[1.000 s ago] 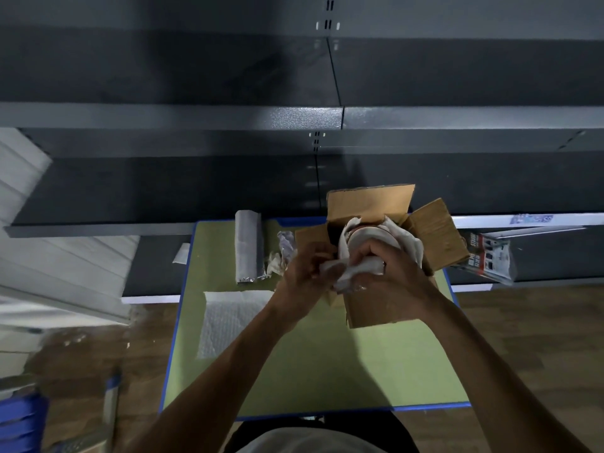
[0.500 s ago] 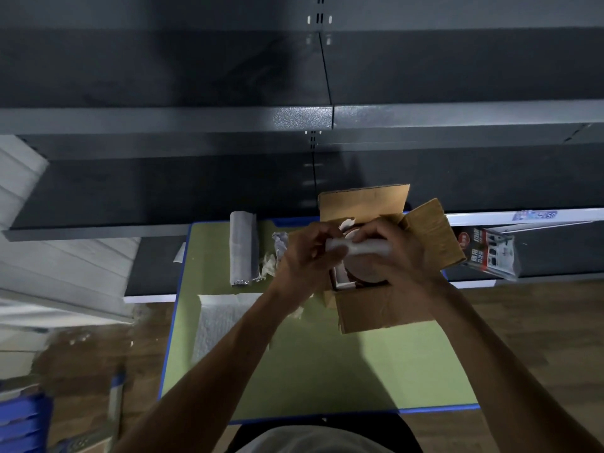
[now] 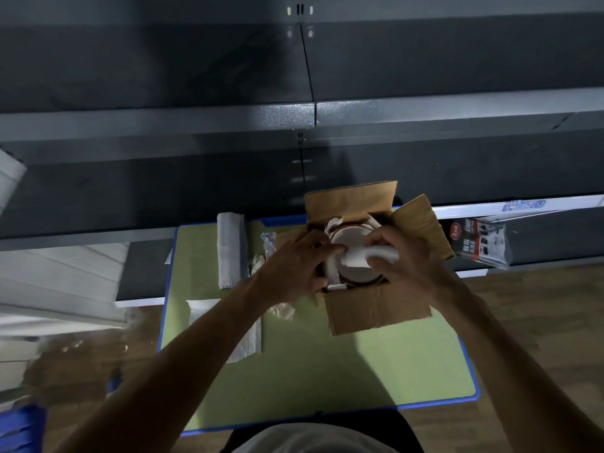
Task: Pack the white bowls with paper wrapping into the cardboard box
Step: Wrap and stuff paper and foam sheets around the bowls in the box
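Note:
An open cardboard box (image 3: 376,308) stands on the green table (image 3: 327,380), its flaps spread outward. Inside it a white bowl (image 3: 348,238) lies among white paper. My right hand (image 3: 408,259) grips a bunched wad of white wrapping paper (image 3: 369,256) right over the bowl. At the box's left rim my left hand (image 3: 294,269) has its fingers curled on the paper edge beside the bowl. How many bowls lie under the paper is hidden.
A grey paper roll (image 3: 230,253) lies at the table's back left, with crumpled scraps (image 3: 268,243) beside it. A flat white sheet (image 3: 242,331) sits partly under my left forearm. Dark metal shelving (image 3: 294,119) rises behind. A printed package (image 3: 480,243) rests on the shelf at right.
The loose paper that stood up over the box has been pushed down into it. Both hands have sunk to the box opening, and the bowl's rim now shows.

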A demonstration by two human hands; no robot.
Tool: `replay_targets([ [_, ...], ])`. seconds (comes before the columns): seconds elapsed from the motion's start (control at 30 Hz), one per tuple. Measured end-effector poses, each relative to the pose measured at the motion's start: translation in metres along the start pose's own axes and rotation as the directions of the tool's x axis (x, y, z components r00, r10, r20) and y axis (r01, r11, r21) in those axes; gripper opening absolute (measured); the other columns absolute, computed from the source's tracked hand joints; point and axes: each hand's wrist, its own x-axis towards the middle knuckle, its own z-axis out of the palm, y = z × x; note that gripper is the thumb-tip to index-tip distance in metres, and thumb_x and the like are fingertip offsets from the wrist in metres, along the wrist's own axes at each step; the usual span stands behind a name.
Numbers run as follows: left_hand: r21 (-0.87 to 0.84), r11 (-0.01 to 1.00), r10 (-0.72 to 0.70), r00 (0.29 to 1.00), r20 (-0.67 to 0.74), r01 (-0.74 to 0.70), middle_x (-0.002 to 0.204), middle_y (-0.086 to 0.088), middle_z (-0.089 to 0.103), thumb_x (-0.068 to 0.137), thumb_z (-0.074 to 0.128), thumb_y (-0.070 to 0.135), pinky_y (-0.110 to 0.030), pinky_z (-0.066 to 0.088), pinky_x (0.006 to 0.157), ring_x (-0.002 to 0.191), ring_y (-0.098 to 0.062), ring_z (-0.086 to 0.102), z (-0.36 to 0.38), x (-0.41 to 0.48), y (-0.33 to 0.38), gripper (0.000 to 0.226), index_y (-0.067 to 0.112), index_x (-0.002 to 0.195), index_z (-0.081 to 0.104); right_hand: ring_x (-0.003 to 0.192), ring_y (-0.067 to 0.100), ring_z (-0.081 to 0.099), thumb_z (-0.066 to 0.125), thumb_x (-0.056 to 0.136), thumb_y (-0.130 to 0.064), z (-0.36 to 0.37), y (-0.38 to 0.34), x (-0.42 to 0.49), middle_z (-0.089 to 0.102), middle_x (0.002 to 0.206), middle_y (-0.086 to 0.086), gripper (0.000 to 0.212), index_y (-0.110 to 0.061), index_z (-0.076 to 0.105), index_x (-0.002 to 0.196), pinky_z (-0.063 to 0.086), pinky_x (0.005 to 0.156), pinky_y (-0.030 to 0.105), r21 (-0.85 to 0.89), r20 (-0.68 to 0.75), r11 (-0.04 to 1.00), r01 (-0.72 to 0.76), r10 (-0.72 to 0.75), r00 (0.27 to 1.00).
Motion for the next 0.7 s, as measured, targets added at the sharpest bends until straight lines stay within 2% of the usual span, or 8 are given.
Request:
replay_targets([
  [0.1,0.091,0.995,0.024,0.999,0.035,-0.027,0.124,0.002,0.047,0.074,0.075,0.039,-0.035,0.048,0.092,0.115,-0.017,0.049,-0.006,0.015,0.001,0.045,0.033,0.117,0.063,0.092,0.004,0.060,0.070,0.083,-0.012,-0.004,-0.003,-0.004,0.066,0.103,-0.009,0.024,-0.019,0.064,0.105,0.046,0.074,0.012,-0.040,-0.039,0.999,0.019,-0.020,0.999],
  [0.27,0.158,0.981,0.108,0.994,0.022,-0.110,0.114,0.005,0.049,0.084,0.070,0.038,-0.025,0.045,0.077,0.099,-0.009,0.052,-0.004,0.025,0.002,0.015,0.026,0.093,0.066,0.081,0.001,0.057,0.069,0.082,-0.013,-0.017,-0.015,-0.012,0.063,0.093,-0.015,0.019,-0.023,0.064,0.097,0.043,0.066,0.013,-0.133,-0.121,0.990,0.047,-0.063,0.991],
  [0.33,0.128,0.988,0.085,0.996,-0.015,-0.083,0.110,0.005,0.054,0.084,0.070,0.036,-0.024,0.040,0.073,0.094,-0.010,0.056,-0.001,0.028,0.001,0.015,0.024,0.091,0.066,0.079,0.002,0.056,0.069,0.081,-0.013,-0.019,-0.023,-0.014,0.063,0.090,-0.017,0.019,-0.026,0.064,0.095,0.045,0.067,0.015,-0.168,-0.070,0.984,0.064,-0.077,0.995],
  [0.4,0.103,0.993,0.065,0.997,-0.034,-0.061,0.104,0.004,0.059,0.082,0.073,0.031,-0.022,0.039,0.070,0.089,-0.011,0.061,0.001,0.030,-0.001,0.012,0.023,0.087,0.067,0.084,0.006,0.058,0.069,0.082,-0.016,-0.014,-0.030,-0.014,0.064,0.095,-0.014,0.020,-0.029,0.063,0.096,0.050,0.073,0.027,-0.207,0.000,0.972,0.112,-0.114,0.993],
  [0.47,0.093,0.993,0.070,0.997,-0.038,-0.066,0.097,0.003,0.062,0.079,0.076,0.024,-0.020,0.039,0.068,0.085,-0.013,0.065,0.005,0.030,-0.003,0.011,0.023,0.085,0.068,0.097,0.007,0.054,0.067,0.084,-0.020,-0.003,-0.037,-0.013,0.061,0.105,-0.017,0.020,-0.030,0.066,0.102,0.045,0.083,0.027,-0.257,0.047,0.950,0.179,-0.173,0.984],
  [0.57,0.026,0.999,0.020,0.999,-0.036,-0.019,0.090,0.004,0.059,0.082,0.071,0.025,-0.021,0.038,0.068,0.084,-0.016,0.064,0.003,0.030,-0.004,0.010,0.022,0.082,0.062,0.104,0.014,0.055,0.057,0.091,-0.019,0.016,-0.046,-0.008,0.063,0.112,-0.007,0.023,-0.024,0.067,0.111,0.045,0.088,0.029,-0.304,0.205,0.929,0.211,-0.153,0.967],
  [0.63,-0.046,0.999,0.008,1.000,0.003,-0.008,0.083,0.008,0.052,0.083,0.067,0.026,-0.022,0.040,0.065,0.078,-0.015,0.060,-0.002,0.029,-0.005,0.014,0.021,0.078,0.055,0.095,0.017,0.058,0.053,0.089,-0.015,0.028,-0.047,-0.005,0.064,0.101,-0.001,0.020,-0.018,0.069,0.100,0.049,0.083,0.037,-0.278,0.287,0.920,0.276,-0.195,0.938],
  [0.7,-0.062,0.998,0.015,1.000,0.016,-0.014,0.078,0.008,0.050,0.083,0.066,0.019,-0.019,0.038,0.060,0.072,-0.011,0.054,-0.007,0.030,-0.004,0.007,0.013,0.079,0.064,0.084,0.016,0.057,0.052,0.083,-0.013,0.042,-0.038,-0.001,0.058,0.093,-0.003,0.014,-0.018,0.065,0.083,0.050,0.074,0.042,-0.308,0.321,0.894,0.326,-0.224,0.920],
])
